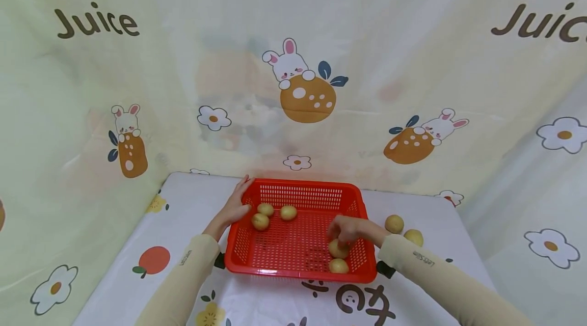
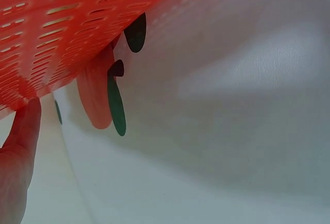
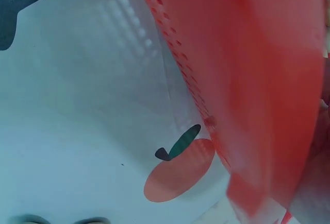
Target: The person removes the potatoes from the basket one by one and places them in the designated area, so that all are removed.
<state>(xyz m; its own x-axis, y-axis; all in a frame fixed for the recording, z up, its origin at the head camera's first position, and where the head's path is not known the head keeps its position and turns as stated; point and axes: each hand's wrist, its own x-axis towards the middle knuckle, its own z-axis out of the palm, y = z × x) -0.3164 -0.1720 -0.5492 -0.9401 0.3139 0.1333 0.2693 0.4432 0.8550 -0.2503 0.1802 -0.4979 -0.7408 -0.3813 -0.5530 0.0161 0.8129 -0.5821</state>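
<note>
A red plastic basket with slotted walls sits on the table in the head view. My left hand rests at its left rim, thumb over the rim and fingers along the outside; a fingertip touches the slotted wall in the left wrist view. Inside the basket, my right hand has curled fingers at a potato near the right wall; the far side of that grip is hidden. Just below lies another potato. Three more potatoes lie at the left, including one beside the others.
Two potatoes, a farther one and a nearer one, lie on the table right of the basket, beside my right forearm. A printed cloth covers the table, and a printed curtain hangs behind and at both sides.
</note>
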